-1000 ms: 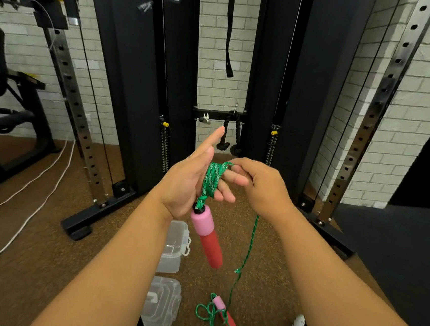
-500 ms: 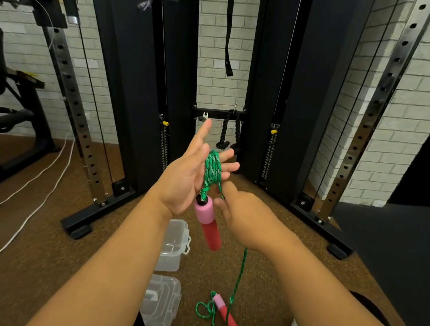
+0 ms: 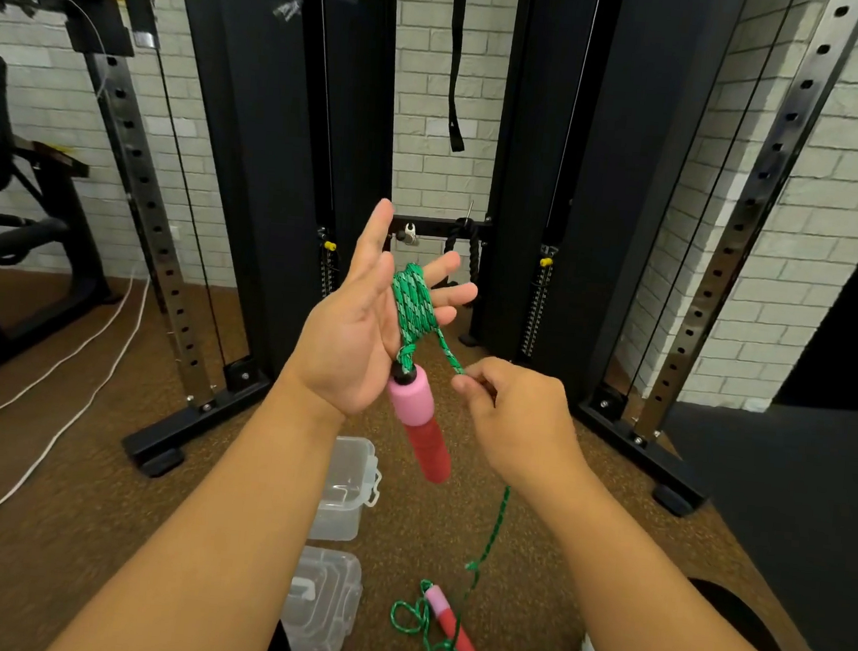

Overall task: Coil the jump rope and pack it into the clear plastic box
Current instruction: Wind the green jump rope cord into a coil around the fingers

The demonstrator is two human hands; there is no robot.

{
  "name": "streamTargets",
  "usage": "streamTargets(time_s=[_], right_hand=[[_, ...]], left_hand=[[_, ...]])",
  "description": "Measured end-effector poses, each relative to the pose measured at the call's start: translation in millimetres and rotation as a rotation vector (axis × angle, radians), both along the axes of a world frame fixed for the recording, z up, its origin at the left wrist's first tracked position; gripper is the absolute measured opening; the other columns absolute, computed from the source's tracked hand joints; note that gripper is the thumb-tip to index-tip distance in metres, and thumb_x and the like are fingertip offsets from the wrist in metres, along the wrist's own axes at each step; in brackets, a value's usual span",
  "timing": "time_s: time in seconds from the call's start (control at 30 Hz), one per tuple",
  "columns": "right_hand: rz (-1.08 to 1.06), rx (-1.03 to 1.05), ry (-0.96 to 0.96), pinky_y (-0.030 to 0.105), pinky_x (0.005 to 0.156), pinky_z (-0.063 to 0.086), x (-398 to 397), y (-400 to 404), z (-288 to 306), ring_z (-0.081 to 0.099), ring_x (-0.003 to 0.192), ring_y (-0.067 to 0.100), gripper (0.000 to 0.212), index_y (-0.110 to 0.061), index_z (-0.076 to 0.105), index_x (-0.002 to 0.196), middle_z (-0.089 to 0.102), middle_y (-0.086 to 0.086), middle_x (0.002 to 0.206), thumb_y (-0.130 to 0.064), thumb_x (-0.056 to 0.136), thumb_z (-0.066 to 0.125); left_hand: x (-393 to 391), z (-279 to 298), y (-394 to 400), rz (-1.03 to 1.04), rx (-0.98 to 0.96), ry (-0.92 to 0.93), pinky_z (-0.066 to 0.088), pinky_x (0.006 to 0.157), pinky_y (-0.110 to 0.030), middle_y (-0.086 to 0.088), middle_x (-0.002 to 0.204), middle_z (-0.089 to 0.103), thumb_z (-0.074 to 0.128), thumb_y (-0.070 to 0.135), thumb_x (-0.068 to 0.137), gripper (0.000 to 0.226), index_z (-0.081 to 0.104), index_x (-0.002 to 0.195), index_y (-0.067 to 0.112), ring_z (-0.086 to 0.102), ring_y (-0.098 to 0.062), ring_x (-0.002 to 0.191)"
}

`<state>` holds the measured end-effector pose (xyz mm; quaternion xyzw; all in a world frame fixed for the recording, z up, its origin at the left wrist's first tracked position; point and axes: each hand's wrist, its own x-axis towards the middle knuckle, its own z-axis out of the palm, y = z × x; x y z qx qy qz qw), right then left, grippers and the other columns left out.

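Note:
My left hand (image 3: 359, 340) is raised palm-up with fingers spread, and several turns of green jump rope (image 3: 413, 303) are wound around its fingers. One pink-and-red handle (image 3: 421, 425) hangs down from those turns below the palm. My right hand (image 3: 517, 414) pinches the rope strand just right of the handle. From there the rope drops to the floor, where the second handle (image 3: 452, 627) lies in loose loops. The clear plastic box (image 3: 344, 493) stands open on the floor below my left wrist, with its clear lid (image 3: 323, 604) lying nearer to me.
A black cable machine with steel uprights (image 3: 153, 211) stands ahead against a white brick wall. A white cable (image 3: 49, 429) runs across the brown floor at left. Dark matting (image 3: 787, 507) covers the floor at right. A black bench is at far left.
My right hand came down off the left fingers and drew the rope strand lower right of the handle. The left hand's fingers opened wider and tilted upward, with more wound rope showing.

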<state>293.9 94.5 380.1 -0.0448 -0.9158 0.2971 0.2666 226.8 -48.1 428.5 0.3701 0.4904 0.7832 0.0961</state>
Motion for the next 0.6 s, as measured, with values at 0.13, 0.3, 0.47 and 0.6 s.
streamTargets(time_s=[0.13, 0.3, 0.47, 0.6], right_hand=[[0.047, 0.122, 0.103, 0.037, 0.064, 0.050, 3.9, -4.7, -1.7, 0.057, 0.072, 0.016, 0.013, -0.021, 0.068, 0.088, 0.062, -0.005, 0.077, -0.032, 0.090, 0.060], [0.128, 0.503, 0.363, 0.029, 0.056, 0.048, 3.9, -5.3, 16.6, 0.058, 0.068, 0.018, 0.015, -0.012, 0.066, 0.087, 0.062, 0.001, 0.078, -0.026, 0.085, 0.063], [0.128, 0.494, 0.334, 0.030, 0.065, 0.032, -7.5, 9.5, 38.7, 0.046, 0.067, 0.011, 0.024, -0.018, 0.059, 0.083, 0.051, -0.008, 0.078, -0.042, 0.085, 0.057], [0.207, 0.169, 0.306, 0.029, 0.069, 0.041, -16.3, 15.6, 42.4, 0.051, 0.075, 0.009, 0.007, -0.021, 0.065, 0.090, 0.056, -0.009, 0.081, -0.027, 0.089, 0.060]], left_hand=[[1.0, -1.3, 1.1, 0.049, -0.121, 0.067, 0.046, 0.103, -0.036, -0.020, 0.146, 0.044, 0.020, 0.032, 0.104, 0.050, 0.007, 0.151, 0.044, 0.060, -0.027, 0.122], [6.5, -8.3, 1.1, 0.098, -0.381, 0.064, 0.050, 0.094, -0.022, 0.002, 0.139, 0.053, 0.020, 0.032, 0.106, 0.048, 0.009, 0.151, 0.045, 0.060, -0.001, 0.115], [7.3, -7.7, -2.8, 0.063, -0.457, 0.051, 0.018, 0.115, -0.030, 0.014, 0.162, 0.011, 0.022, 0.040, 0.103, 0.047, 0.017, 0.150, 0.047, 0.021, 0.003, 0.134], [7.0, -4.3, -6.2, -0.102, -0.354, -0.016, 0.051, 0.074, -0.037, -0.026, 0.111, 0.062, 0.021, 0.043, 0.103, 0.048, 0.021, 0.150, 0.042, 0.065, -0.027, 0.076]])
